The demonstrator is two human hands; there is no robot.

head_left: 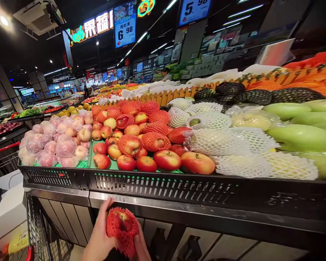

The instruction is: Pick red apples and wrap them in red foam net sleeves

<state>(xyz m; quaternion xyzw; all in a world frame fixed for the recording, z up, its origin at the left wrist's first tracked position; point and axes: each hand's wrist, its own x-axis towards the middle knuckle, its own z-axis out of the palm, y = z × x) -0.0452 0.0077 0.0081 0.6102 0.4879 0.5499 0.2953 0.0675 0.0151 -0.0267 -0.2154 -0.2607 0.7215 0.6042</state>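
Observation:
A red apple in a red foam net (122,230) is between my two hands, in front of the fruit stand's lower edge. My left hand (100,233) is closed around its left side, with the thumb and fingers against the net. On its right side my right hand (141,243) presses against the net; most of its fingers are hidden behind the apple. The net's loose end hangs below the fruit. Beyond my hands lie red and yellow apples (167,160), several of them in red foam nets (155,141), on green mesh matting in a black slotted tray (163,186).
Wrapped pink apples (66,146) fill the tray's left part. To the right are fruits in white foam nets (220,141) and long green melons (301,137). A shopping cart (34,221) stands at the lower left, beside the stand's metal edge (179,210). Price screens (125,25) hang above.

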